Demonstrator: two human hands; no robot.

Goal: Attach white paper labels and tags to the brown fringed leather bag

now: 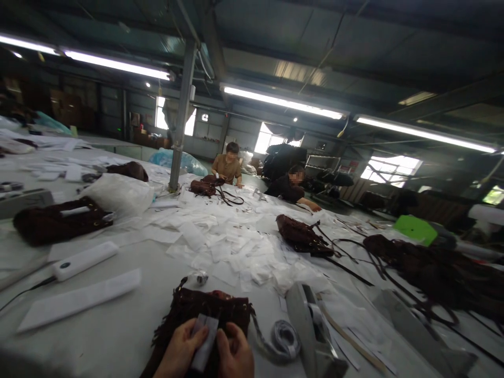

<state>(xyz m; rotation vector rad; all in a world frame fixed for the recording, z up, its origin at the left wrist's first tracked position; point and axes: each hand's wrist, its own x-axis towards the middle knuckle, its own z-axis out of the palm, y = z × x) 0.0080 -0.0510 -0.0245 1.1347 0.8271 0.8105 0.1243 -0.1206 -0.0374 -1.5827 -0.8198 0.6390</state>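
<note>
A dark brown fringed handbag (212, 300) lies at the near edge of the table in front of me. My left hand (181, 344) is closed, its thumb pressing a pale greyish-white strip (206, 336) that stands lengthwise over the bag. Just to the right of that strip, my right hand (236, 350) has its thumb and fingers drawn together against the bag. Whatever those fingers pinch is hidden. Beside the bag on the right is a coiled strap in clear wrap (285, 340).
A grey tape dispenser (311, 328) stands right of the coil. To the left lie a white handheld device with a cord (84, 261) and a folded white sheet (82, 299). Loose white papers (240, 241) and more brown bags (301, 234) cover the table. Two people sit across it.
</note>
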